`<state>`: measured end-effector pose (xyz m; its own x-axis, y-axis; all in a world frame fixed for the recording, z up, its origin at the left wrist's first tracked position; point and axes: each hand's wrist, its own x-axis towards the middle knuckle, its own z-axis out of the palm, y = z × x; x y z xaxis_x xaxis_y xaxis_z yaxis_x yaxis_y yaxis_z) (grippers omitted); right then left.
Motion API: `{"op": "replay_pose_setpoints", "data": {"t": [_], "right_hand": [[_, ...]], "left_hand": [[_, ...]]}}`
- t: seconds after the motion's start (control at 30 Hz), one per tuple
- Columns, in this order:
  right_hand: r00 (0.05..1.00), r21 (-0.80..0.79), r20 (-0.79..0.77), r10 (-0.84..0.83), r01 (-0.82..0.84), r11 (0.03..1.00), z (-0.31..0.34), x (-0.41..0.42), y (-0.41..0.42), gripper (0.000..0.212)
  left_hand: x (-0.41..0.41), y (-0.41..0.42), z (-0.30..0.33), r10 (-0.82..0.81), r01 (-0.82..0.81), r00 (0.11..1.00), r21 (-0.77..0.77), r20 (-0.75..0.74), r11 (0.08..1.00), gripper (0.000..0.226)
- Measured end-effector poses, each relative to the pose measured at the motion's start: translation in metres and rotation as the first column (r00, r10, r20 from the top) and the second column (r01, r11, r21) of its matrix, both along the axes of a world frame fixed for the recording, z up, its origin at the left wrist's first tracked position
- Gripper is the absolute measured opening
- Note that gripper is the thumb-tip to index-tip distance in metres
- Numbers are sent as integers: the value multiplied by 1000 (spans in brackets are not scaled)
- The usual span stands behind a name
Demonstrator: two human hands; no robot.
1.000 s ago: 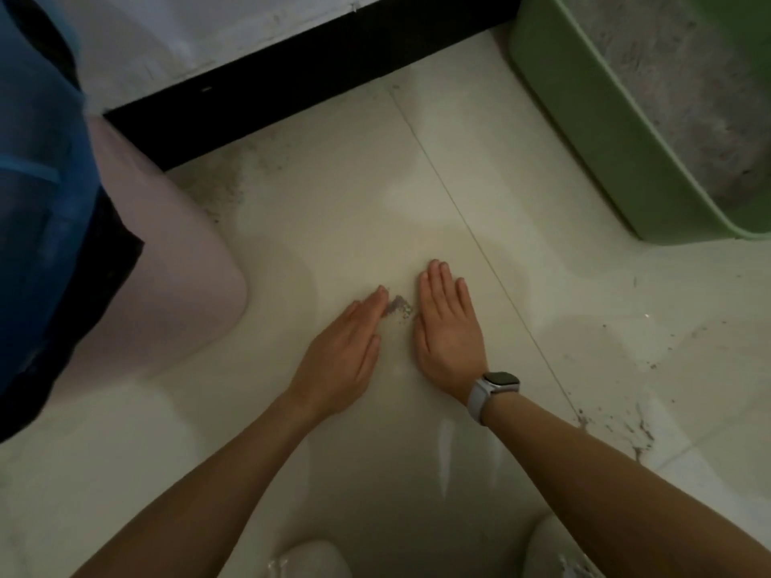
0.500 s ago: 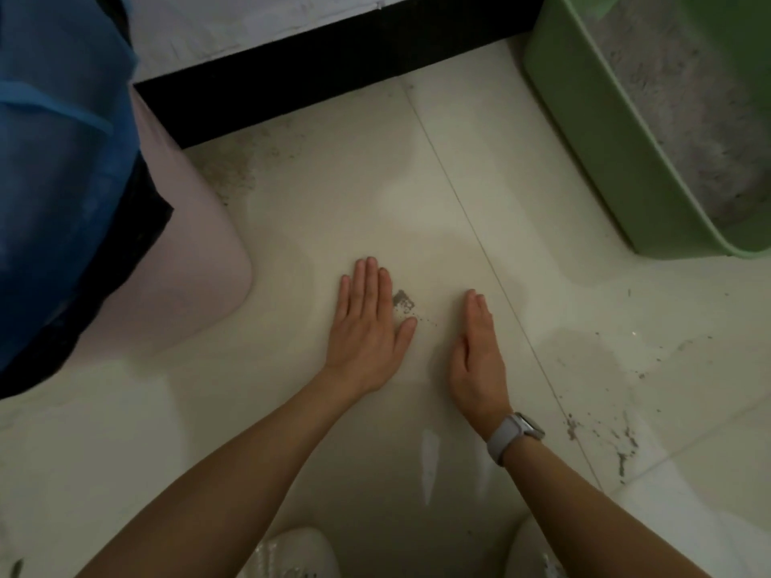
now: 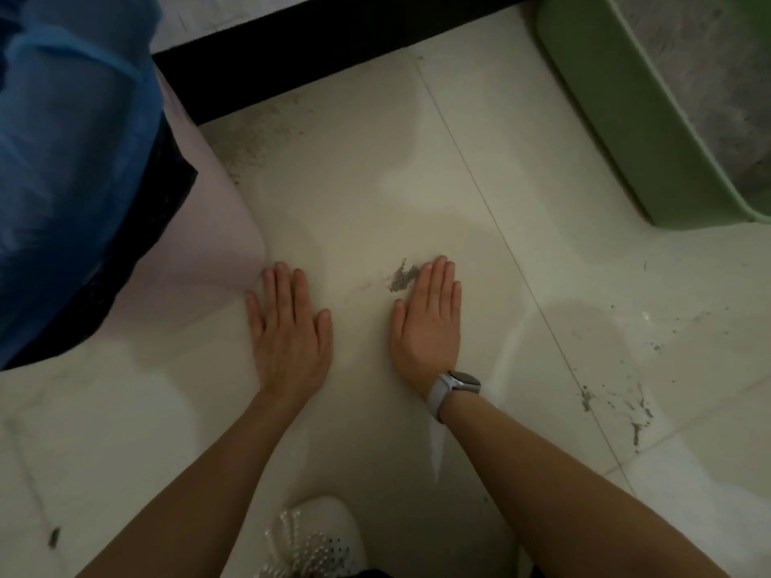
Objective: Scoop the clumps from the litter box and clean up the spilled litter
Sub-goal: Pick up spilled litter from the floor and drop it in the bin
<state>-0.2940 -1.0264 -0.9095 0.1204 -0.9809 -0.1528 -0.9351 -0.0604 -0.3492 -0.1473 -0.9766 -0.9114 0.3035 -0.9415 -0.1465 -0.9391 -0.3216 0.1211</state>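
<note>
Head view: you had both hands flat on the floor (image 3: 375, 168), fingers straight, grasping nothing. Right hand (image 3: 427, 314) edged against a small litter pile (image 3: 400, 278) at frame centre, likely corralling it; left hand (image 3: 290, 327) lay apart. Green litter box (image 3: 617, 118), upper right, held grey litter. More spilled litter (image 3: 613, 404) lay scattered lower right.
</note>
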Motion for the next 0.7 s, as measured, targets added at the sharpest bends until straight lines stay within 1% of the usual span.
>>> {"op": "replay_pose_setpoints", "data": {"t": [0.03,0.07,0.13,0.17,0.2,0.23,0.27,0.3,0.33,0.37,0.4,0.5,0.57,0.63,0.7], "right_hand": [[998,0,55,7,-7,1000,3,4,-4,62],[989,10,147,4,-6,1000,7,6,-9,62],[926,81,377,-28,-3,997,17,0,-14,57],[899,50,436,-48,29,998,22,-7,-16,52],[906,-31,419,-56,76,997,25,-15,-19,44],[938,-111,340,-63,107,988,29,-21,-25,37],[973,-140,223,-65,98,985,30,-26,-31,33],[997,-95,71,-37,44,995,32,-27,-38,35],[997,-12,-76,32,-33,999,34,-28,-44,40],[977,66,-184,110,-99,993,34,-27,-50,45],[951,110,-250,183,-160,981,36,-25,-56,49],[840,149,-385,381,-351,924,39,-15,-67,59],[755,179,-445,481,-451,874,37,-8,-66,62],[723,206,-438,534,-498,843,38,-2,-61,59],[730,208,-418,541,-502,839,39,2,-60,54]], "left_hand": [[0,1,-1,1,-1,1000,0,11,1000,62],[0,0,-2,5,-5,1000,-5,16,1000,61],[-1,0,-2,15,-14,1000,-15,17,1000,61],[0,0,-2,13,-13,1000,-20,17,1000,61],[0,-1,-2,11,-10,1000,-26,18,1000,61],[0,-1,-2,10,-10,1000,-27,18,1000,61],[1,-1,-3,12,-11,1000,-30,20,999,61],[1,-1,-3,14,-14,1000,-31,20,999,61],[0,-1,-4,16,-16,1000,-29,18,999,61],[0,0,-4,17,-17,1000,-25,15,1000,61],[0,0,-4,15,-15,1000,-25,18,1000,60],[0,-1,-5,11,-10,1000,-39,24,999,60],[1,-1,-4,10,-9,1000,-46,24,999,60],[1,-1,-3,13,-12,1000,-49,25,999,60],[1,-1,-3,17,-16,1000,-48,19,999,60]]}}
